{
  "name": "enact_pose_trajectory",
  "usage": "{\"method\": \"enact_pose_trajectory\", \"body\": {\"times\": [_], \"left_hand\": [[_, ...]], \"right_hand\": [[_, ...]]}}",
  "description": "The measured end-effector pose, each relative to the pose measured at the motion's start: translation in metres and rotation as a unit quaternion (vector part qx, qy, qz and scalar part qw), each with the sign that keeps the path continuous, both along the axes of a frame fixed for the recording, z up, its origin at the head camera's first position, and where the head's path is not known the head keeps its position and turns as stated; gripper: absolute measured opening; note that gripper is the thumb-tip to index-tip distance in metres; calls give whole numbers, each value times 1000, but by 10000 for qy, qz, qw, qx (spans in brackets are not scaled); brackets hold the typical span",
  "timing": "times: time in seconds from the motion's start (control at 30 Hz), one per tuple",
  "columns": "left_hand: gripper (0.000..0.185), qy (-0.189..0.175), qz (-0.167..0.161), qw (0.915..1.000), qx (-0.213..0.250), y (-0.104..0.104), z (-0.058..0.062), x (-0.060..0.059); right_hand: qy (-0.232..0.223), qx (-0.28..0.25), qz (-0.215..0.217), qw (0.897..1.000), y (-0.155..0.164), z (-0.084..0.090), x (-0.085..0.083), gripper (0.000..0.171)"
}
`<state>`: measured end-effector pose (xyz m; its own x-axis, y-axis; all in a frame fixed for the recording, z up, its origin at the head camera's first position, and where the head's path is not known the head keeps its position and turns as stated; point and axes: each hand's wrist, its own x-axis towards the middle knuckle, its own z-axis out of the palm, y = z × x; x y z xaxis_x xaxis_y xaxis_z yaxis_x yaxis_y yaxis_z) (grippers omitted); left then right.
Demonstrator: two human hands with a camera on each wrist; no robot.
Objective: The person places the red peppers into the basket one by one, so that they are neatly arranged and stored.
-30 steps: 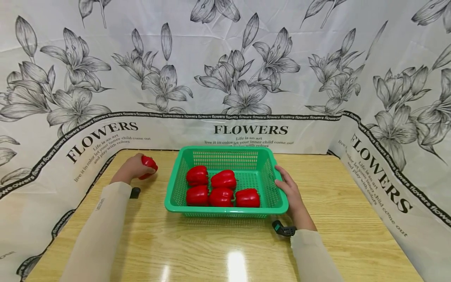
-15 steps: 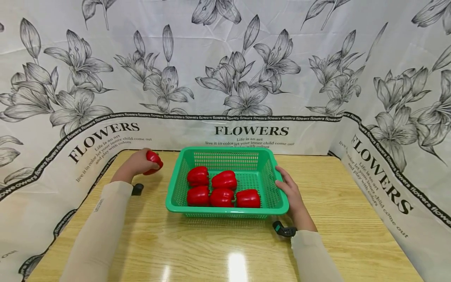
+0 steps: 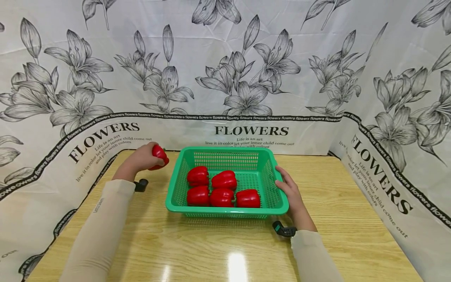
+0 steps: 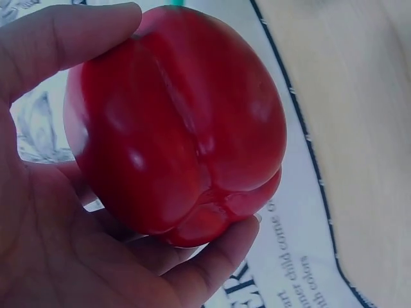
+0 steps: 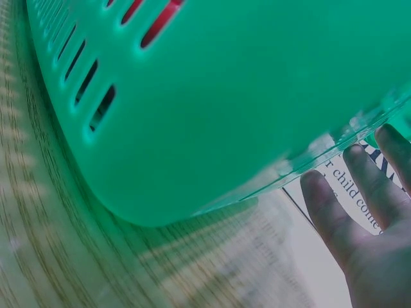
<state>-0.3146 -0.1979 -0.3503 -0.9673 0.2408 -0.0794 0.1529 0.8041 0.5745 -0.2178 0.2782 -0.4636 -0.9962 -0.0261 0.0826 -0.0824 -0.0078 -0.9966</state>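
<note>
My left hand holds a red bell pepper above the table, to the left of the green basket. In the left wrist view, the thumb lies along one side of the pepper and the fingers curl round the other, with its lobed end facing the camera. Several more red bell peppers lie inside the basket, toward its left and front. My right hand rests against the basket's right side, fingertips at the rim. The right wrist view shows its fingers extended beside the green wall.
The basket stands on a light wooden table. A white cloth with printed flowers and lettering hangs around the back and sides. Dark wrist devices sit at both wrists.
My left hand has lifted the held bell pepper and brought it right, toward the basket's left rim. My right hand and the basket stay where they were.
</note>
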Motion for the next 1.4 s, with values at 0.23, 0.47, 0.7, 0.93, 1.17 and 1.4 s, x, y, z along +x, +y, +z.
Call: {"method": "enact_pose_trajectory", "body": {"times": [0.23,0.47,0.7,0.93,1.17,1.4], "left_hand": [[80,21,-72,10000,-48,8,10,5],[69,133,-238,9996,-2,17,20,10],[71,174,-375,9991,-31,27,30,15],[72,179,-486,9987,-26,38,38,19],[73,227,-610,9978,90,50,40,20],[77,238,-768,9966,206,66,37,18]], "right_hand": [[27,38,-10,10000,0,-1,0,55],[19,19,-5,10000,-1,0,2,55],[25,12,3,10000,-1,-1,2,55],[87,5,-36,10000,-2,-2,1,54],[98,39,-22,9999,-3,-2,3,54],[91,-8,-27,10000,-3,-2,3,54]]}}
